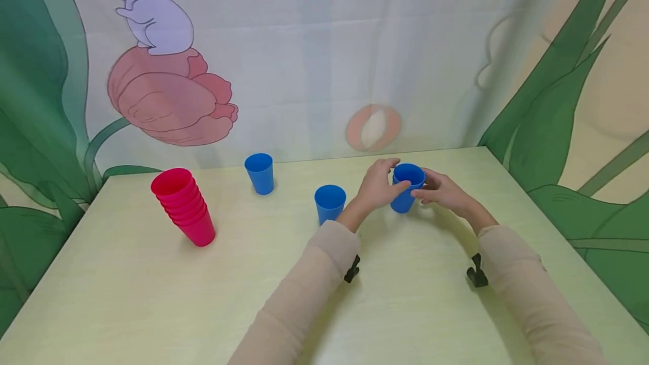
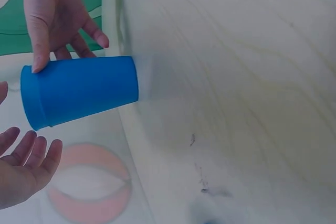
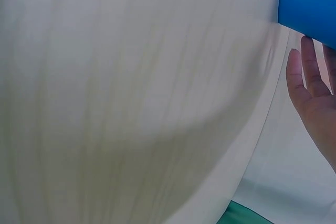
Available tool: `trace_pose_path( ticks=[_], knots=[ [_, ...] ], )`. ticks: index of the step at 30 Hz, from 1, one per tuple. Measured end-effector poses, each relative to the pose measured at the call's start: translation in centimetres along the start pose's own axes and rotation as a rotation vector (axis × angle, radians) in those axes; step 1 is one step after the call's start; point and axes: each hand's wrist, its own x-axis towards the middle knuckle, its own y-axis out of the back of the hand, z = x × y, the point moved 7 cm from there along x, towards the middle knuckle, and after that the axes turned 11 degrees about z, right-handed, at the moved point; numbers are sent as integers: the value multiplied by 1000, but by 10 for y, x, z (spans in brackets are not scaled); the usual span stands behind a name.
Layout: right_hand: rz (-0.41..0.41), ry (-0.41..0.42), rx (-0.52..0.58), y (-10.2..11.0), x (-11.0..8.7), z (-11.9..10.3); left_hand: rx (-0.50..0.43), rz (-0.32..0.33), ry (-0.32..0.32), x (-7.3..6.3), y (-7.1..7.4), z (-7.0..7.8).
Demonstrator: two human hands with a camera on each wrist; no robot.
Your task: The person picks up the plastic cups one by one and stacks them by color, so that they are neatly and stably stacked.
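Two nested blue cups (image 1: 403, 203) stand upright on the table at the right of the head view, the upper one's rim just above the lower one's. My right hand (image 1: 446, 193) holds them from the right, its thumb near the rim and fingers partly behind. In the left wrist view the right hand (image 2: 55, 17) shows its thumb on the blue cups (image 2: 86, 90). On their other side is my left hand (image 1: 376, 185), its fingers loosely bent around them; in the left wrist view its fingertips (image 2: 52, 156) look apart from the cups. The right wrist view catches only part of the blue cups (image 3: 310, 9).
A single blue cup (image 1: 329, 200) stands beside my left forearm, partly hidden by it. Another blue cup (image 1: 261, 174) is farther back. At the left, a stack of red cups (image 1: 195, 224) stands on the table (image 1: 203, 308). A printed curtain (image 1: 284, 72) hangs behind the back edge.
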Motion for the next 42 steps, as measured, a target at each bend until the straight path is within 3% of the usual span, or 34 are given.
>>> trace_pose_path(
  ticks=[7, 14, 25, 34, 42],
  knots=[
    [1, -4, 12, 2, 2, 2, -17, -11, -86, -6, 12, 16],
    [5, -17, 16, 2, 2, 3, -100, -48, -89, -17, 24, 24],
    [28, -12, -7, 1, 0, 1, -155, -67, -121, -34, 41, 27],
    [33, -5, -26, 1, 0, 4, -149, -113, -223, -53, 51, 31],
    [36, -5, -35, 0, -1, 4, -131, -127, -250, -70, 62, 22]
  ],
)
